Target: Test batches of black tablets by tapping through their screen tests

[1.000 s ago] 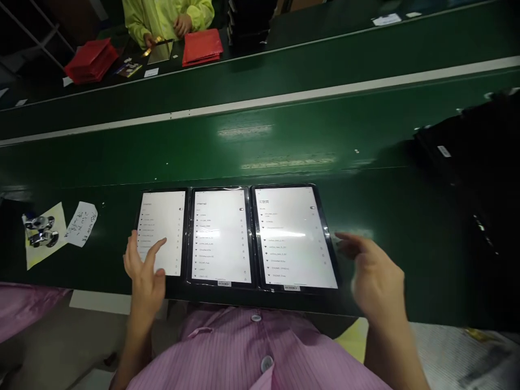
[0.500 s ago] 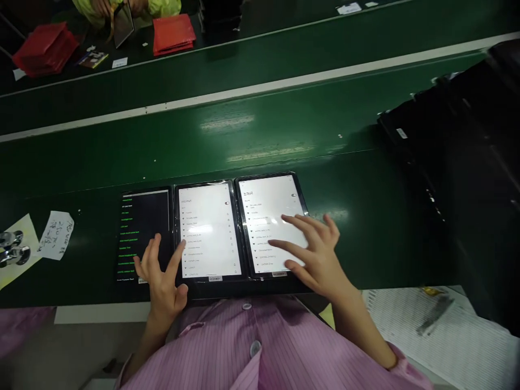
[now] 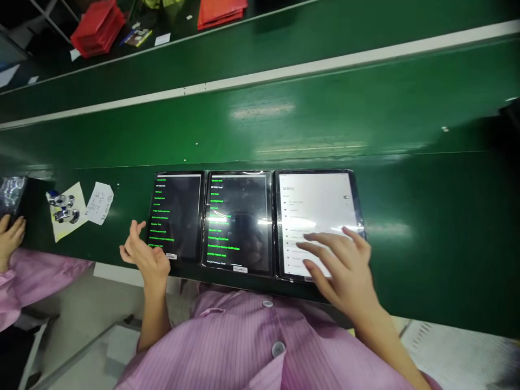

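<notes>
The fingers (image 3: 331,245) of the right hand (image 3: 349,273) are spread, pinching nothing, and hang over the lower part of the right-end tablet (image 3: 319,208); whether a tip touches the glass cannot be told. The left hand (image 3: 149,262) is turned partly sideways with its fingers loosely bent and apart, gripping nothing, at the lower left corner of the left-end tablet (image 3: 179,216).

Both of these tablets lie flat, screens up, in a row with the middle tablet (image 3: 239,225) between them, edges close together near the front edge of the green table (image 3: 422,238). The left-end and middle screens are black with lists in mostly green letters; the right-end one is white, with a list of network entries and a switch near its top right. A small white label sits at the lower edge of the middle tablet.

To the left of the row lies a handwritten white note (image 3: 100,203), and just beside it a yellow sheet (image 3: 79,203) bearing shiny metal pieces (image 3: 72,216). At the far left edge a co-worker's hand (image 3: 11,235) rests near a dark glossy object (image 3: 12,195). Beyond a pale strip (image 3: 260,76) are two stacks of red packs (image 3: 97,30), with a printed card (image 3: 137,37) between them.
</notes>
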Demonstrator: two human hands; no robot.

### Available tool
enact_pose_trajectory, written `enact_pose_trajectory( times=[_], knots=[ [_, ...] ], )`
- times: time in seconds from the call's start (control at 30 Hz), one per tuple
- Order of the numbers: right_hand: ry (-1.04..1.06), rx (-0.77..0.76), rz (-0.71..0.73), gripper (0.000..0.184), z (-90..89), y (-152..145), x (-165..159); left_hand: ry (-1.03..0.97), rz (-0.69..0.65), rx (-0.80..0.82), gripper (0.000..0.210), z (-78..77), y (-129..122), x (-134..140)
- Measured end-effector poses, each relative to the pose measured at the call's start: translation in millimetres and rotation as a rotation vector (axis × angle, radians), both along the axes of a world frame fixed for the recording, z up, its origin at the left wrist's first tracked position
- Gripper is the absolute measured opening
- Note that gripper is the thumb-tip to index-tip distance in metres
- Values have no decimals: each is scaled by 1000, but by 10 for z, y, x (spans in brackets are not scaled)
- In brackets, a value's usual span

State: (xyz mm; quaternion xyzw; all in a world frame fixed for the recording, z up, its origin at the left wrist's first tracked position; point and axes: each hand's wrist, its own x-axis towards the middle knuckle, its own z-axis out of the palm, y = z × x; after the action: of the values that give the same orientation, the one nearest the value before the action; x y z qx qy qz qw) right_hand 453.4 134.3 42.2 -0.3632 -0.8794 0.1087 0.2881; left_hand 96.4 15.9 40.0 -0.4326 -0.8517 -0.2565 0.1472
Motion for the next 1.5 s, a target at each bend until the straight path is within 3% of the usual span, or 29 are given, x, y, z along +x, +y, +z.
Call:
enact_pose_trajectory(
  times=[0.1, 0.3, 0.4, 0.6, 0.77, 0.87, 1.0, 1.23, 1.5],
  knots=[
    [-102, -3, 60, 36, -13, -83, -260, -12, 12, 11, 86, -14, -1, 5],
    [-249, -36, -18, 58, -47, -166, -527, -28, -21, 21, 88, -13, 3, -23],
    [-235, -20, -44, 58, -46, -167, -421, -51, -98, -37, 83, -13, -7, -51],
    [-209, -8, -183, 52, -37, -147, 16, 67, -8, 107, 87, 6, -16, -8],
    [-276, -3, -74, 51, -75, -123, 183, 48, -48, 84, 88, 51, 48, 62],
    [-214, 27, -169, 43, -35, -104, 348, 50, -65, 118, 87, 73, 72, 89],
    [-116, 37, -276, 55, 56, -75, 562, 65, -187, 112, 84, 68, 83, 177],
    [-206, 88, -111, 46, -44, -118, 250, -26, -377, 32, 84, 41, 169, 514],
    [-181, 158, -262, 49, -32, -32, 299, -12, -453, -4, 74, 24, 189, 557]
  ],
)
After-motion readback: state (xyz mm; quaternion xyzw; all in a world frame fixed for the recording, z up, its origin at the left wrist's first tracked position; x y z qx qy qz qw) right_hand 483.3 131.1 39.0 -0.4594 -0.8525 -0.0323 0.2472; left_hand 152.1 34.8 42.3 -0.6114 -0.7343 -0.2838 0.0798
